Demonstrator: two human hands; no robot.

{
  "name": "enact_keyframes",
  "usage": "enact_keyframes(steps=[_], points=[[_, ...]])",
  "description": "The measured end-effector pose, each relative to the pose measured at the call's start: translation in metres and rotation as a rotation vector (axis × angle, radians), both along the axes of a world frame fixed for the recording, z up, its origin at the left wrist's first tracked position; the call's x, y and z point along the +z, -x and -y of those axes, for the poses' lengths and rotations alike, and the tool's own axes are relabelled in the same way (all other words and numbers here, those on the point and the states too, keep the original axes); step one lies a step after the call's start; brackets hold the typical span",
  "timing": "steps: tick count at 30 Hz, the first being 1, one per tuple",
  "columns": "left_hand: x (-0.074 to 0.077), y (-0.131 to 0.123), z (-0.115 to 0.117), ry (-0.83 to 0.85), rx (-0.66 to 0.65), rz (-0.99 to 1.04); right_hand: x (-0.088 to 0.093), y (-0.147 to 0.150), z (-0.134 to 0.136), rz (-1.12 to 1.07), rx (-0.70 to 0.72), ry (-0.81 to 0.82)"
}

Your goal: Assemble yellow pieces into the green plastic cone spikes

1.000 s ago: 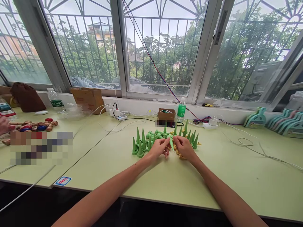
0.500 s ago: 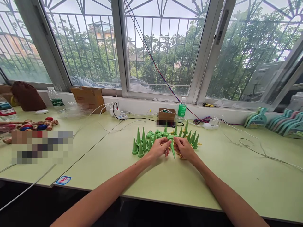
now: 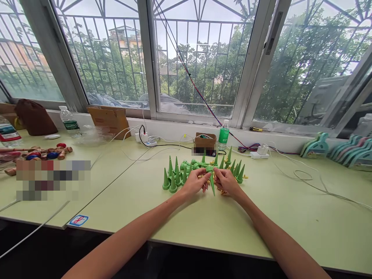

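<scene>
Between my two hands a green plastic watering spike (image 3: 212, 185) points tip-down, its wide collar at the top. My left hand (image 3: 195, 182) pinches the collar from the left with thumb and fingers. From the right, my right hand (image 3: 228, 181) grips the same collar, closed fingertips against it. Left of my left hand, several similar green spikes (image 3: 173, 183) stand on their bases, points up. More upright spikes (image 3: 240, 175) are beyond my right hand. Small yellow parts (image 3: 223, 191) lie partly hidden beneath that hand.
Behind the spikes are a small cardboard box (image 3: 205, 140) and a green-labelled bottle (image 3: 223, 135). White cables (image 3: 310, 176) cross the right of the table (image 3: 290, 217). Wooden toys (image 3: 43, 153) lie at the left. Pastel plastic pieces (image 3: 316, 146) stand by the right window.
Both hands keep their hold on the green watering spike. Its collar has tilted slightly; otherwise only a small shift of the whole view shows.
</scene>
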State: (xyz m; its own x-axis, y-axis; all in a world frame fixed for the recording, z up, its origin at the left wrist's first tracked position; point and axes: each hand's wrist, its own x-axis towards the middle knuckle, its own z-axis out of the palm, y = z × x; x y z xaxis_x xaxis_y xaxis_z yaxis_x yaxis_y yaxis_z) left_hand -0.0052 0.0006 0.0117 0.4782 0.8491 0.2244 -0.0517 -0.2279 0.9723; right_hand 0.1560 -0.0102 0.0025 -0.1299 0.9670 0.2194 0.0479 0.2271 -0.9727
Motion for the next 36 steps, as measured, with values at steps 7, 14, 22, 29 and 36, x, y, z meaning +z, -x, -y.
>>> enact_keyframes(steps=[7,14,22,29,36], points=[[-0.006,-0.002,-0.003,0.018,-0.014,0.001,0.003,0.000,0.001,0.034,-0.011,-0.012],[-0.013,-0.004,-0.005,0.033,-0.048,0.024,0.000,-0.002,-0.001,0.124,-0.023,-0.064],[-0.007,-0.004,-0.001,0.067,-0.089,0.030,-0.001,-0.003,-0.001,0.140,0.006,-0.053],[-0.010,-0.002,-0.001,0.069,-0.141,0.030,-0.001,-0.003,-0.001,0.158,0.032,-0.054],[-0.015,-0.002,-0.004,0.088,-0.149,0.029,0.001,-0.004,0.001,0.226,0.022,-0.079]])
